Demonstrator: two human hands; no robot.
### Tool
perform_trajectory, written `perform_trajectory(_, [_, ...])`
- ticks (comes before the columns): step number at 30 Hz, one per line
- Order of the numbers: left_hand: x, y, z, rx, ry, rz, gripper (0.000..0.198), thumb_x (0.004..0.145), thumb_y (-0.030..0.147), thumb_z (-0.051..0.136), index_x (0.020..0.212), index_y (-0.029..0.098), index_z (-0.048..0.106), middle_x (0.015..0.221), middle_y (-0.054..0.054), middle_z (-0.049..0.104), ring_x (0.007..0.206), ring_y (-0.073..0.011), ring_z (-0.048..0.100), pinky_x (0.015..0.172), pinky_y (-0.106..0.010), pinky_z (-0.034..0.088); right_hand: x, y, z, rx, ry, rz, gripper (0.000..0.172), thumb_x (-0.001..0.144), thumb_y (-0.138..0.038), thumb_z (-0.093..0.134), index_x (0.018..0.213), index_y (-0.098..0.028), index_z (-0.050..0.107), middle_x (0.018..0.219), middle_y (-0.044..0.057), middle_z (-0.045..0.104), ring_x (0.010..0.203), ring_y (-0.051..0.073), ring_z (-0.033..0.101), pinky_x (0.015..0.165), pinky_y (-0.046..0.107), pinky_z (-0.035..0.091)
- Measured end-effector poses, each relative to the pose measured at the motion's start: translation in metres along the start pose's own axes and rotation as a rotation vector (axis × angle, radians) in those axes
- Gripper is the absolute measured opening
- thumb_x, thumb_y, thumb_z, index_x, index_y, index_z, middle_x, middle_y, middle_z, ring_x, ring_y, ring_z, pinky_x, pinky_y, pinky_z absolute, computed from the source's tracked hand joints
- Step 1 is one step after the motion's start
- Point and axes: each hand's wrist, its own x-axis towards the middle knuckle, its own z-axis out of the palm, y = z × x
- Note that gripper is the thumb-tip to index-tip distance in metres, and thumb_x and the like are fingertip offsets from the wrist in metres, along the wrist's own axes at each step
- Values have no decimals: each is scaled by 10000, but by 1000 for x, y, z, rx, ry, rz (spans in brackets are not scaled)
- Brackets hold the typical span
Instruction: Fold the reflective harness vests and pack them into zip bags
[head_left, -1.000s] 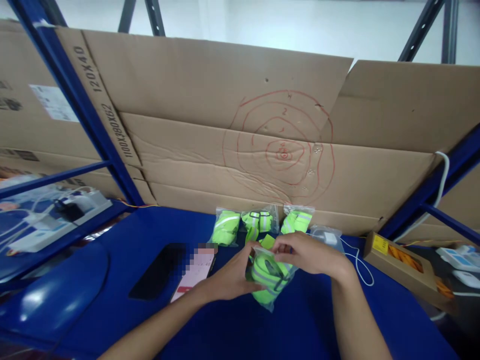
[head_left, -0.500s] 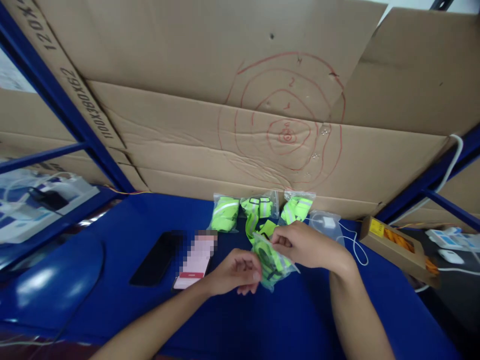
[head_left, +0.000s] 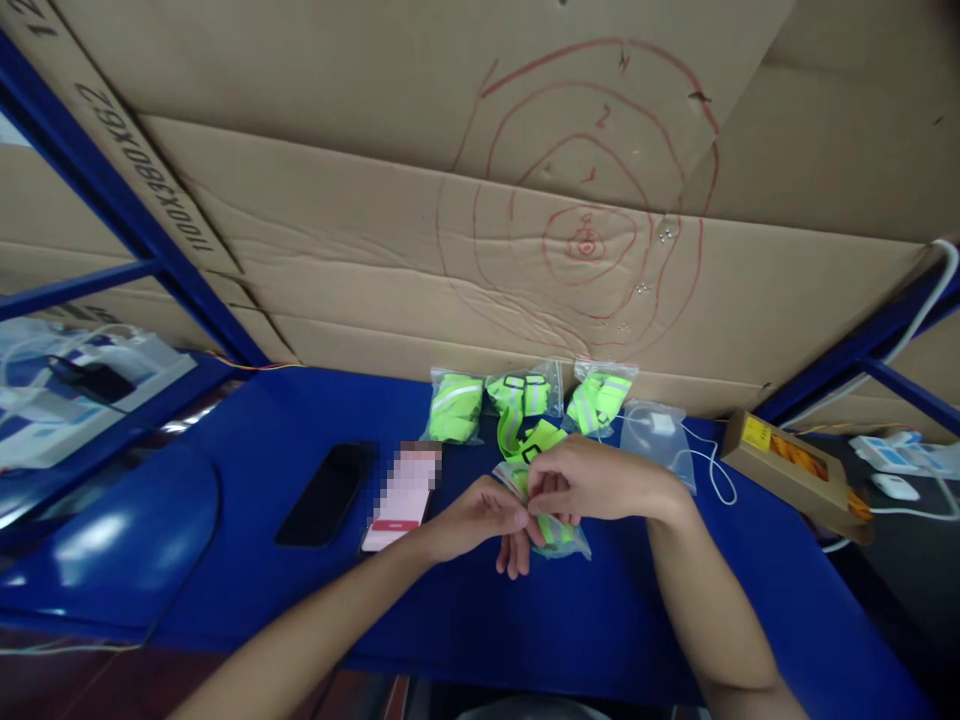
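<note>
Between my hands is a clear plastic bag (head_left: 564, 537) with a neon-green reflective strap inside, partly covered by my fingers. My left hand (head_left: 480, 522) is closed in a thumb-and-finger pinch at the bag's left side, its lower fingers hanging loose. From above, my right hand (head_left: 592, 478) pinches the bag's upper part, fingertips close to the left ones. Just behind it lies a loose neon-green strap (head_left: 541, 438) with a black buckle; whether it joins the bag's contents is hidden. Similar filled bags stand behind: a left bag (head_left: 455, 408), a middle bag (head_left: 525, 392) and a right bag (head_left: 598, 400).
A black phone (head_left: 322, 497) and a lit phone (head_left: 401, 500) lie left on the blue table (head_left: 247, 440). To the right are a clear bag with a white charger (head_left: 660, 425), its cable, and a cardboard box (head_left: 795, 475). A cardboard wall (head_left: 360, 220) rises behind.
My left hand has moved up and right to meet my right hand, and its fingers have closed at the bag. The right hand has shifted slightly left. The camera view has shifted a little.
</note>
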Motion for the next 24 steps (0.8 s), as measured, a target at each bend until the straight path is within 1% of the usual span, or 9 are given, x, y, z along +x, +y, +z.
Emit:
perform_trajectory(4, [2, -1, -1, -4, 10, -47, 501, 910, 542, 698, 826, 57, 792, 681, -159, 752, 526, -177, 712, 468, -195, 527, 4, 1, 4, -5, -18, 5, 140, 896, -235, 565, 837, -156, 666, 641, -6, 684, 536, 108, 662, 515, 173, 463])
perform_trajectory(9, [5, -2, -6, -7, 15, -94, 479, 892, 522, 726, 804, 56, 794, 675, -159, 752, 537, -186, 713, 464, -208, 539, 6, -3, 4, -48, -22, 12, 141, 867, -215, 571, 783, -151, 665, 594, -16, 656, 509, 96, 627, 513, 174, 428])
perform_trajectory(13, [5, -3, -12, -8, 18, -113, 502, 864, 535, 752, 769, 43, 787, 662, -172, 746, 511, -181, 696, 471, -215, 541, 7, -9, 6, -143, 39, -6, 156, 818, -155, 567, 680, -150, 639, 538, -24, 610, 470, 77, 528, 497, 192, 342])
perform_trajectory(16, [5, -4, -15, -12, 21, -122, 518, 840, 552, 769, 747, 43, 782, 648, -176, 741, 511, -188, 696, 472, -222, 541, 9, -9, 9, -218, 95, -38, 174, 791, -136, 579, 624, -147, 626, 528, -24, 583, 481, 70, 474, 514, 208, 311])
perform_trajectory(18, [5, -5, -17, -16, 24, -126, 526, 830, 561, 774, 734, 44, 780, 632, -174, 735, 507, -191, 693, 473, -225, 540, 10, -8, 10, -206, 99, -38, 176, 799, -151, 579, 631, -145, 630, 527, -24, 581, 478, 70, 481, 515, 205, 315])
perform_trajectory(20, [6, -6, -18, -19, 32, -126, 527, 826, 563, 776, 735, 44, 780, 619, -170, 730, 499, -187, 688, 474, -225, 538, 10, -6, 10, -155, 76, -16, 156, 804, -160, 571, 668, -141, 643, 538, -22, 601, 469, 72, 516, 514, 193, 340])
perform_trajectory(24, [8, -7, -18, -13, 50, -117, 513, 831, 556, 775, 784, 45, 790, 628, -167, 734, 496, -190, 685, 459, -230, 534, 6, -1, 8, -86, 59, 11, 139, 807, -177, 554, 739, -140, 669, 585, -11, 647, 483, 85, 587, 511, 176, 391])
